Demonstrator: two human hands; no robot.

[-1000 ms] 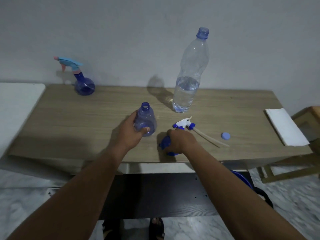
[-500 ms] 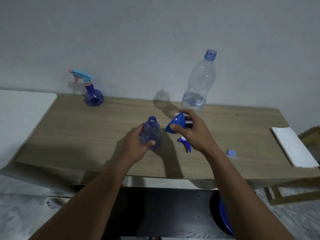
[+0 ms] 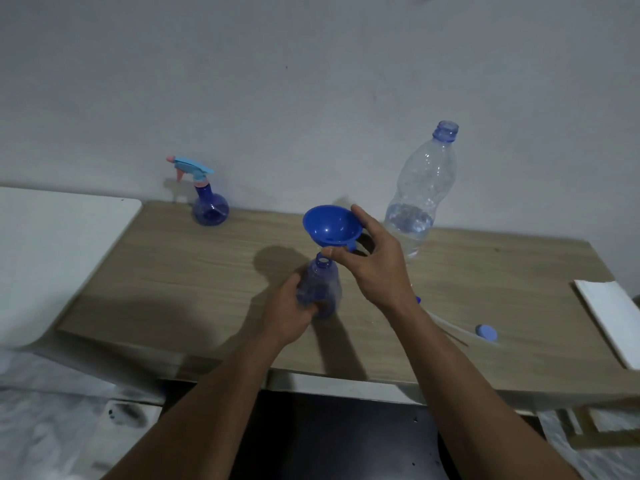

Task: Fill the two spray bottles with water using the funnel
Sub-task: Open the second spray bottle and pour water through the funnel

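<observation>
My left hand point(image 3: 289, 311) grips an open, capless blue spray bottle point(image 3: 322, 285) standing on the wooden table point(image 3: 173, 271). Just above its mouth my right hand point(image 3: 375, 268) holds a blue funnel point(image 3: 332, 226), wide end up, spout hidden behind my fingers. A second blue spray bottle point(image 3: 209, 199) with a light-blue and pink trigger head stands at the back left by the wall. An uncapped clear water bottle point(image 3: 420, 192), partly full, stands at the back right. The removed sprayer's tube point(image 3: 450, 329) lies behind my right forearm.
A small blue cap point(image 3: 486, 332) lies on the table at the right. A white folded cloth point(image 3: 613, 320) rests near the right edge. A white surface point(image 3: 52, 251) adjoins the table on the left. The wall runs close behind the table.
My right hand picked up the funnel from the table front, raised it and turned it wide end up over the open bottle's mouth. My left hand kept its grip on the bottle.
</observation>
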